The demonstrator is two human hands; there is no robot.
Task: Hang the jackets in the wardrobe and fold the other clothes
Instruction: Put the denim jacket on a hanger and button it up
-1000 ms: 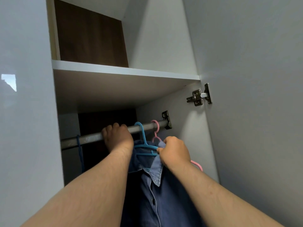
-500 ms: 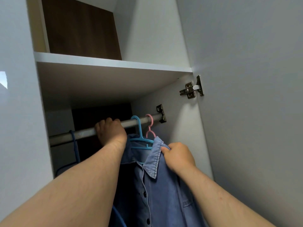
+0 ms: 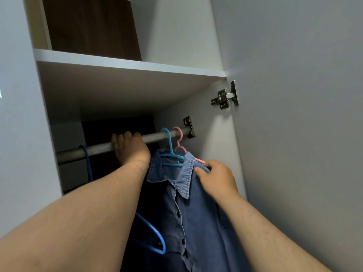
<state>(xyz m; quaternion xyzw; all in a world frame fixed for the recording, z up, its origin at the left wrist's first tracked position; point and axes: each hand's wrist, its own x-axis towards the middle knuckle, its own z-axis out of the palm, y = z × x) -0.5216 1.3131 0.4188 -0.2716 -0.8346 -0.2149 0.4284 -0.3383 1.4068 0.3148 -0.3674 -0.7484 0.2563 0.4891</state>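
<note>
A blue denim jacket [image 3: 198, 216] hangs on a light blue hanger [image 3: 170, 152] hooked over the metal wardrobe rail [image 3: 98, 149]. My left hand [image 3: 130, 149] grips the rail just left of that hanger, fingers curled over the top. My right hand [image 3: 217, 178] pinches the jacket's shoulder beside the collar, at the right end of the hanger. A pink hanger [image 3: 179, 143] hangs on the rail right behind the blue one, its arm showing above my right fingers.
A dark blue hanger [image 3: 87, 163] hangs at the rail's left end, and another blue hanger [image 3: 155, 234] shows below my left forearm. A white shelf [image 3: 127, 65] sits above the rail. The open wardrobe door [image 3: 294, 134] with its hinge [image 3: 225, 98] stands close on the right.
My right hand slid from the collar front down to the jacket's right shoulder. The jacket now hangs straighter, with more of its front showing. My left hand stays on the rail.
</note>
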